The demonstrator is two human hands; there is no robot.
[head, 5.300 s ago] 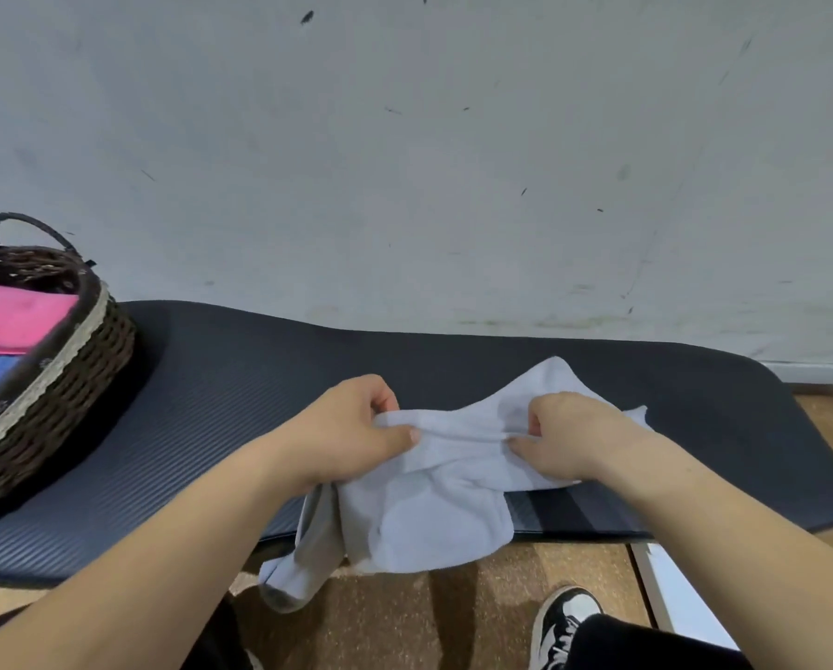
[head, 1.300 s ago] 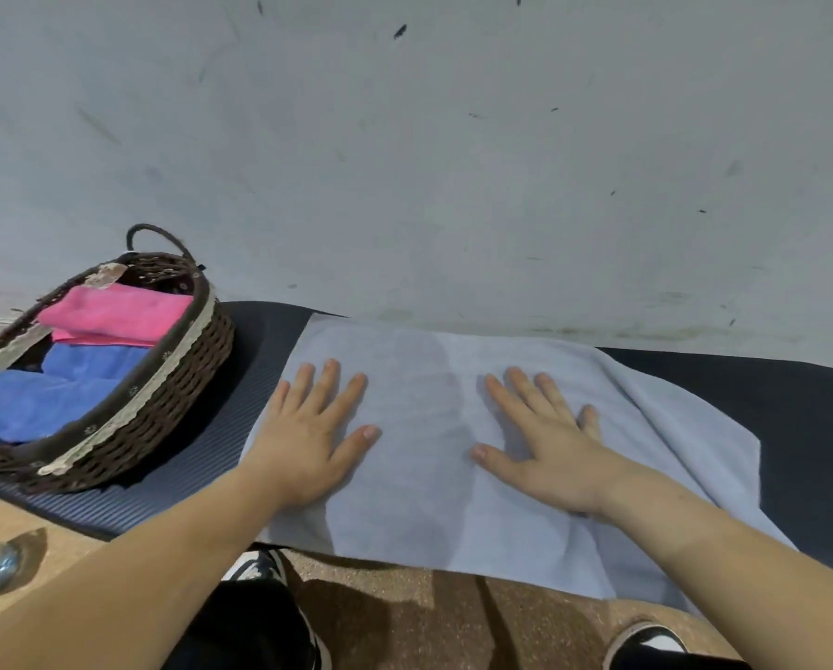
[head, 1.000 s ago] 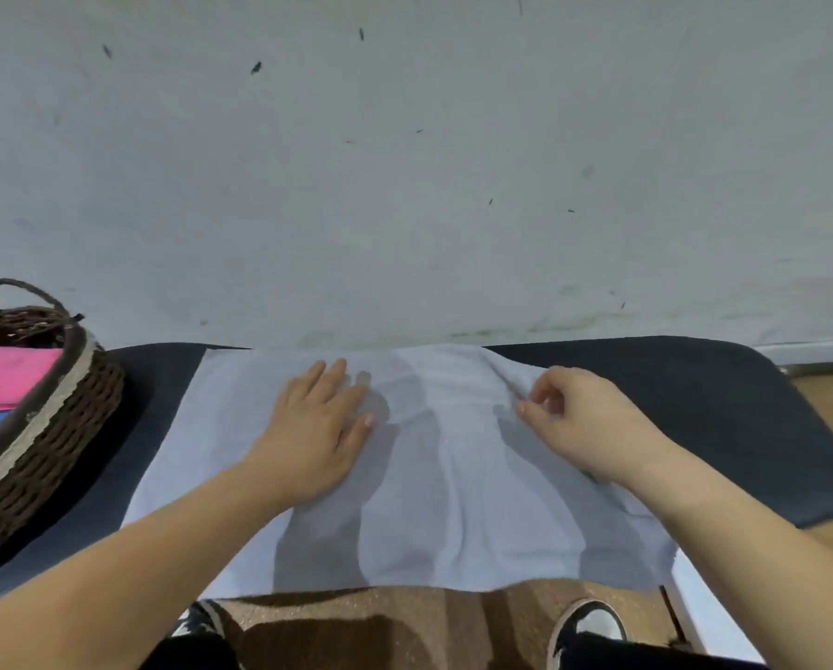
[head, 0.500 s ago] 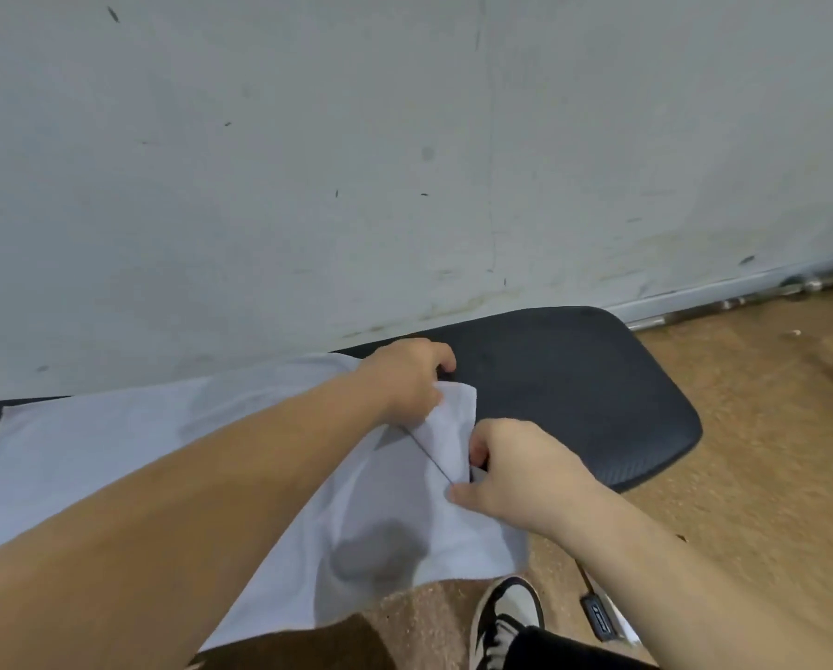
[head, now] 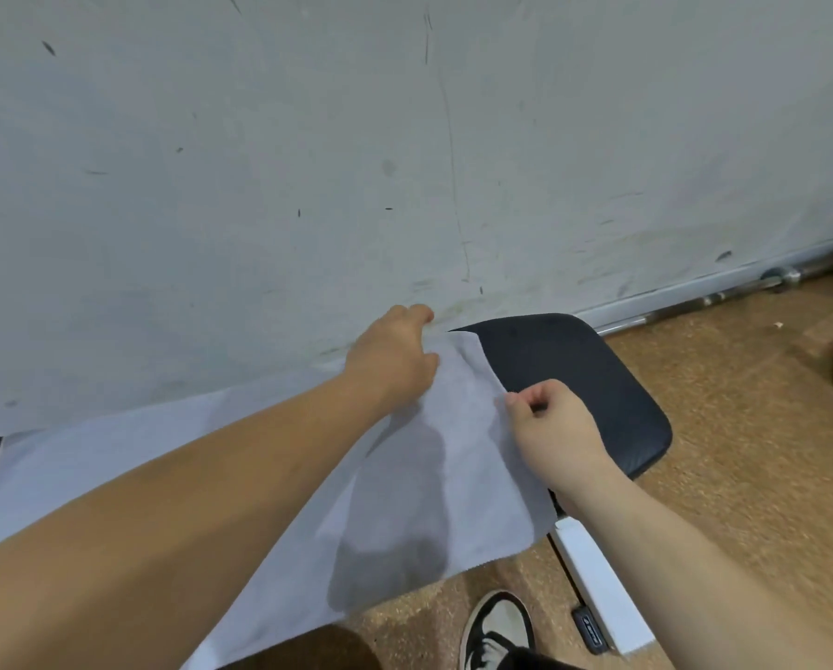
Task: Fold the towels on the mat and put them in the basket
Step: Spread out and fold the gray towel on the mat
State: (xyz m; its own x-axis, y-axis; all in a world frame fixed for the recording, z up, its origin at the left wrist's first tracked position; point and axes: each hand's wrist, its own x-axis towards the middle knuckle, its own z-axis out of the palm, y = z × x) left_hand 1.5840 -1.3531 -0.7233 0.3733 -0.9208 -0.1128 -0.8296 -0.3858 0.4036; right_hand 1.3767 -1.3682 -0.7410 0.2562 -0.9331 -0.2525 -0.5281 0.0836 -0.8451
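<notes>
Towel (head: 405, 500) lies spread on the dark mat (head: 574, 374). Its near edge hangs over the front and its right end stops short of the mat's end. Both hands work that right end.

- Left hand (head: 395, 355): fingers curled onto the far edge by the wall (head: 308, 162), just short of the corner.
- Right hand (head: 555, 423): thumb and forefinger pinch the right edge about midway.

2 grips on 1 short edge, likely to lift it and carry it leftward for the 1st fold.

Left fingertips are hidden behind the knuckles, so grip depth is unclear. The left forearm covers much of the towel's middle. Basket out of view. 1 shoe (head: 497, 626) on the floor below.
</notes>
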